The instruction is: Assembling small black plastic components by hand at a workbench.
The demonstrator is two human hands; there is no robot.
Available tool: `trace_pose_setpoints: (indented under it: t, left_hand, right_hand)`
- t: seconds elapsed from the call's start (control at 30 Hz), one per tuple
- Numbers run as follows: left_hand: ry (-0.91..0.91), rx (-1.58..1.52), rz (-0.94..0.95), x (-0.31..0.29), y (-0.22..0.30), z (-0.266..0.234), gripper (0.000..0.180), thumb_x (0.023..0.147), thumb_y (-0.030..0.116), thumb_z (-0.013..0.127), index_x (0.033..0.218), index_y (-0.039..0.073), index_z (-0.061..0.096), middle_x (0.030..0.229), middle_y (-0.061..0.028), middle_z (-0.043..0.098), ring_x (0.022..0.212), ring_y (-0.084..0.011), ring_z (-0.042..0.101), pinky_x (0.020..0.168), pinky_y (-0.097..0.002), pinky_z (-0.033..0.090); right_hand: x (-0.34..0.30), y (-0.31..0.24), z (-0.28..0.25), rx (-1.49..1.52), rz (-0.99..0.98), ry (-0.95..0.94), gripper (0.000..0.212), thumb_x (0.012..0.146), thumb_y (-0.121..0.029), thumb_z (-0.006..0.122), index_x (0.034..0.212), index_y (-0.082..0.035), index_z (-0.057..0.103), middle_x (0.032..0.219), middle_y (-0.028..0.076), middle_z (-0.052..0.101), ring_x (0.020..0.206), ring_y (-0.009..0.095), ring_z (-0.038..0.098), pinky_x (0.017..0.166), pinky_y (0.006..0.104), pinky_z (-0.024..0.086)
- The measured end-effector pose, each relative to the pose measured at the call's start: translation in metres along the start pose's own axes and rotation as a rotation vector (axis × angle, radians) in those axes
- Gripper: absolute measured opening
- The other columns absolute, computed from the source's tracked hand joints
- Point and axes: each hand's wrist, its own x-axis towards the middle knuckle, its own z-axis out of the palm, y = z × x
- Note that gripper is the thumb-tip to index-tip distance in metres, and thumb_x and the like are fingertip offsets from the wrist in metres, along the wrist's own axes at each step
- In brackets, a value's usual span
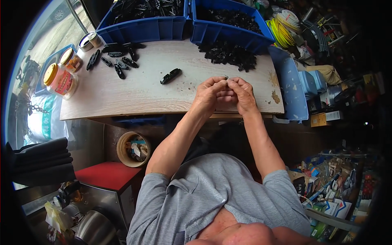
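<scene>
My left hand [209, 93] and my right hand [244, 94] meet over the front right of the pale wooden table [134, 98]. Both are closed, thumbs and forefingers pinched together. A tiny dark piece [226, 76] pokes up between the fingertips; its kind is too small to make out, and the fingers hide most of it. To the left of my hands a black oblong plastic part [170, 76] lies alone on the table. Beyond my hands spreads a pile of small black parts [228, 55]. More black oblong parts [121, 64] lie scattered at the far left.
Two blue bins [143, 29] of black parts stand along the back edge. Jars with yellow lids [61, 81] and small tins [90, 41] sit at the left. A light-blue plastic tub [292, 85] hangs beside the right edge. Below stand a waste bucket [122, 149] and a red-topped cabinet [108, 174].
</scene>
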Motion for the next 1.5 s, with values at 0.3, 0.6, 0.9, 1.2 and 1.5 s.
trace_pose_setpoints:
  t: [0.3,0.6,0.9,1.2,1.5]
  left_hand:
    - [0.071,0.151,0.111,-0.007,-0.002,-0.006,0.014,0.095,0.009,0.064,0.105,-0.002,0.064,0.087,-0.0057,0.066,0.074,-0.0126,0.066,0.066,-0.0243,0.059]
    - [0.225,0.752,0.451,-0.028,0.011,-0.012,0.02,0.088,0.012,0.071,0.099,-0.003,0.065,0.091,-0.011,0.067,0.075,-0.0164,0.063,0.063,-0.0286,0.052]
    - [0.732,1.959,0.996,-0.031,0.084,-0.087,0.025,0.078,0.015,0.073,0.103,0.011,0.071,0.109,-0.0129,0.064,0.105,-0.0336,0.056,0.083,-0.0433,0.048]
    - [0.405,2.14,0.692,-0.023,0.085,-0.082,0.016,0.086,0.026,0.068,0.095,0.012,0.068,0.085,-0.0163,0.06,0.079,-0.0349,0.062,0.065,-0.0442,0.052]
    - [0.398,1.984,0.855,-0.019,0.05,-0.047,0.042,0.084,0.052,0.07,0.097,0.012,0.071,0.087,-0.0174,0.059,0.087,-0.0327,0.055,0.065,-0.0424,0.05]
  right_hand:
    - [-0.003,-0.002,0.003,-0.03,-0.05,-0.061,0.023,0.089,-0.014,0.072,0.11,-0.005,0.068,0.072,-0.006,0.062,0.054,0.002,0.046,0.053,0.0158,0.037]
    - [-0.006,-0.004,0.002,-0.071,0.006,-0.125,0.014,0.088,-0.016,0.073,0.097,-0.007,0.066,0.06,-0.002,0.057,0.051,0.009,0.055,0.054,0.0239,0.048]
    - [-0.004,-0.004,0.009,0.001,0.006,-0.095,0.012,0.091,-0.017,0.069,0.095,-0.008,0.063,0.052,0.003,0.052,0.05,0.019,0.061,0.054,0.0384,0.057]
    - [-0.005,0.003,0.008,-0.034,0.007,-0.075,0.016,0.093,-0.02,0.066,0.101,-0.008,0.058,0.056,0.004,0.054,0.054,0.021,0.063,0.05,0.0354,0.056]
    - [-0.004,0.004,0.009,-0.011,0.009,-0.041,0.017,0.092,-0.021,0.067,0.1,-0.01,0.056,0.054,0.003,0.053,0.052,0.018,0.06,0.05,0.0358,0.058]
